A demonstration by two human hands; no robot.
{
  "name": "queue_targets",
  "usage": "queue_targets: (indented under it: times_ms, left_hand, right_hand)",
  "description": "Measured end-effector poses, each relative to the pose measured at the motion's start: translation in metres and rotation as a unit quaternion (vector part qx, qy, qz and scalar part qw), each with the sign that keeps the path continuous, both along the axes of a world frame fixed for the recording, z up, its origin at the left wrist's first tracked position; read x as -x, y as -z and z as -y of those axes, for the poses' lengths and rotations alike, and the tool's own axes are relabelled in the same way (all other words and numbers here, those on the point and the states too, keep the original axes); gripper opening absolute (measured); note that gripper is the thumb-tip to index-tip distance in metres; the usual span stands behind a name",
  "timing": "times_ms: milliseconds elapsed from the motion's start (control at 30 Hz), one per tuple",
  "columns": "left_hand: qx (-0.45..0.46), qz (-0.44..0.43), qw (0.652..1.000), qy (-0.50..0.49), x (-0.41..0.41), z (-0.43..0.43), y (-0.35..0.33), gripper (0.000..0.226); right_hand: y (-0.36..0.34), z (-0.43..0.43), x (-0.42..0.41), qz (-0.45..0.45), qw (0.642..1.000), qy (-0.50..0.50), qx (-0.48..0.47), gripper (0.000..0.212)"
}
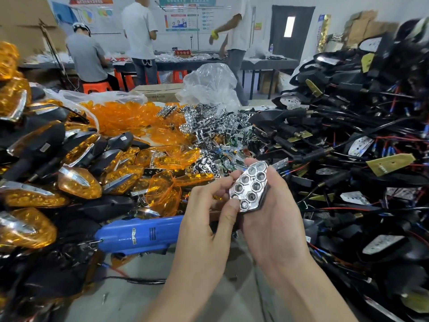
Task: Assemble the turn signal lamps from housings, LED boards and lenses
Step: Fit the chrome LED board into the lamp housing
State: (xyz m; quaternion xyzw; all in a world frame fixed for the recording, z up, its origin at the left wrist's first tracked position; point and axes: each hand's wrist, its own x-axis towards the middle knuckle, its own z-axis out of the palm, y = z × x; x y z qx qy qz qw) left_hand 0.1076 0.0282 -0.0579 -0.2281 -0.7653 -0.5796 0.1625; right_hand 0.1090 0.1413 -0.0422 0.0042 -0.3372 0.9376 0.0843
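Observation:
My right hand point(274, 212) grips a black lamp housing point(264, 197) with a chrome honeycomb reflector point(249, 187) seated in its face. My left hand point(206, 219) pinches the reflector's lower left edge with thumb and fingers. Loose amber lenses point(162, 194) lie just left of my hands. A heap of chrome reflectors and LED boards point(213, 129) sits behind them. Black housings with wires point(348, 140) pile up on the right.
Finished amber lamps point(79, 182) are stacked on the left. A blue power tool point(139, 235) lies in front of them, beside my left hand. A clear plastic bag point(209, 84) stands behind the parts. Three people work at a far table point(267, 62).

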Motion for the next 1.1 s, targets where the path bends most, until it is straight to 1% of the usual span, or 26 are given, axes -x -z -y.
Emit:
queue_targets:
  times_ms: [100, 200, 333, 367, 433, 500, 533, 667, 767, 833, 933, 1033, 1100]
  left_hand:
    - [0.019, -0.023, 1.0, 0.002, -0.005, -0.001, 0.0, 0.035]
    - [0.047, -0.021, 0.999, -0.001, -0.008, 0.001, 0.001, 0.036]
    - [0.103, -0.002, 0.994, 0.024, -0.008, 0.008, 0.002, 0.04]
    - [0.121, 0.0, 0.992, 0.033, -0.007, 0.01, 0.003, 0.042]
    - [0.189, -0.008, 0.981, 0.032, -0.006, 0.011, 0.003, 0.04]
    - [0.259, -0.027, 0.965, 0.015, -0.008, 0.012, 0.003, 0.038]
    - [0.28, -0.035, 0.959, 0.003, -0.009, 0.012, 0.003, 0.038]
    - [0.294, -0.066, 0.953, -0.021, -0.012, 0.011, 0.002, 0.034]
    - [0.31, -0.09, 0.946, -0.033, -0.011, 0.012, -0.002, 0.029]
    - [0.33, -0.1, 0.938, -0.035, -0.011, 0.014, -0.005, 0.033]
    - [0.349, -0.098, 0.932, -0.026, -0.009, 0.018, -0.006, 0.043]
    - [0.379, -0.124, 0.917, -0.024, -0.007, 0.024, -0.012, 0.037]
    - [0.389, -0.123, 0.913, -0.014, -0.006, 0.032, -0.015, 0.037]
  right_hand:
    - [0.0, -0.004, 0.0, 0.016, 1.0, 0.001, 0.003, 0.032]
    - [-0.002, -0.007, 0.002, -0.005, 1.0, 0.016, 0.006, 0.014]
    - [-0.004, -0.018, 0.004, -0.035, 0.998, 0.041, 0.03, 0.02]
    - [-0.004, -0.022, 0.005, -0.039, 0.997, 0.048, 0.038, 0.019]
    - [-0.004, -0.028, 0.006, -0.037, 0.996, 0.064, 0.052, 0.018]
    - [-0.004, -0.033, 0.007, -0.033, 0.995, 0.078, 0.06, 0.016]
    - [-0.004, -0.034, 0.007, -0.033, 0.994, 0.084, 0.059, 0.017]
    - [-0.004, -0.035, 0.008, -0.033, 0.994, 0.093, 0.054, 0.012]
    - [-0.004, -0.035, 0.008, -0.037, 0.993, 0.099, 0.051, 0.012]
    - [-0.004, -0.036, 0.008, -0.039, 0.992, 0.106, 0.052, 0.011]
    - [-0.005, -0.038, 0.008, -0.038, 0.991, 0.119, 0.055, 0.009]
    - [-0.006, -0.041, 0.008, -0.038, 0.989, 0.133, 0.059, 0.008]
    - [-0.007, -0.043, 0.008, -0.034, 0.987, 0.141, 0.066, 0.009]
